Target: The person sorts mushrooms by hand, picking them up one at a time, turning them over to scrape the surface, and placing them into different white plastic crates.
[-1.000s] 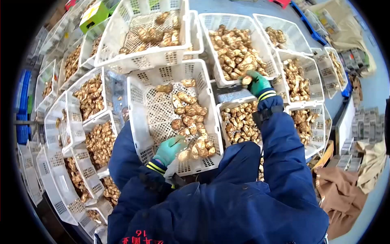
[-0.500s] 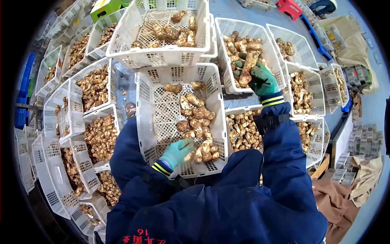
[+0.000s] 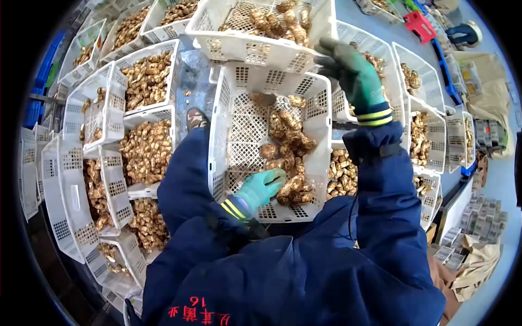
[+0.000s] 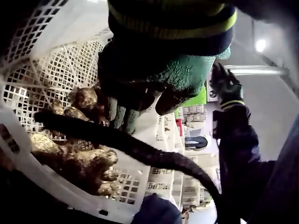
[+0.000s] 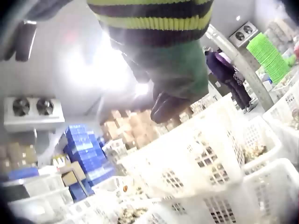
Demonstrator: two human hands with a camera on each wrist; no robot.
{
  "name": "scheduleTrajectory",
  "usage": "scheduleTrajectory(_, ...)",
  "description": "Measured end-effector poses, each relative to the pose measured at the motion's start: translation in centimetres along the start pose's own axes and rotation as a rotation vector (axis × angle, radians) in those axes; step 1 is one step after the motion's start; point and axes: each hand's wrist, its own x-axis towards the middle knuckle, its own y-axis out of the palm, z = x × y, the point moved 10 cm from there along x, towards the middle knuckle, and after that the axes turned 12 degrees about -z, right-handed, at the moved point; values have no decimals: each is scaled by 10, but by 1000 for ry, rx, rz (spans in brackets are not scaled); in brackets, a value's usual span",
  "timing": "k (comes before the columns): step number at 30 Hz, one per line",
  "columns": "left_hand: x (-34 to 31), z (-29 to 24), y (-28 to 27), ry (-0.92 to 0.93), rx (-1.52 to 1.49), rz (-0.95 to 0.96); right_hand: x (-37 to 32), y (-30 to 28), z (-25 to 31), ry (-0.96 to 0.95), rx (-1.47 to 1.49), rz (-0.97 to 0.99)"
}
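Note:
My left hand (image 3: 261,187), in a green glove, lies low over knobbly brown-and-cream mushrooms (image 3: 291,133) in the near white crate (image 3: 231,117). In the left wrist view its fingers (image 4: 131,119) hang loosely bent above the mushrooms, with nothing visible between them. Up at the right corner of the far raised crate (image 3: 261,49), my gloved right hand (image 3: 353,70) has its fingers extended and holds nothing. Several mushrooms lie in that far crate, among them a long, thick one (image 3: 296,27). The right wrist view shows the glove (image 5: 180,74) above white crate walls.
Behind my right hand stands a crate of mushrooms (image 3: 375,60), partly hidden by it. More filled crates (image 3: 147,81) are stacked at the left, with others (image 3: 421,133) at the right. A red stool (image 3: 420,27) is on the floor farther back. Another person (image 5: 229,77) stands in the background.
My right hand gripped a long mushroom over the right-hand crate; now it is empty at the far crate, where a long mushroom lies. My left hand stays in the near crate. The head view has shifted.

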Motion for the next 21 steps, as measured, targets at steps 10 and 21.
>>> scheduleTrajectory(10,3,-35,-45,-205,-278,-286,41,-7,-294,354,-1373,-80)
scheduleTrajectory(21,9,-5,-77,-332,-839,-554,-6,30,-228,203,-20,115)
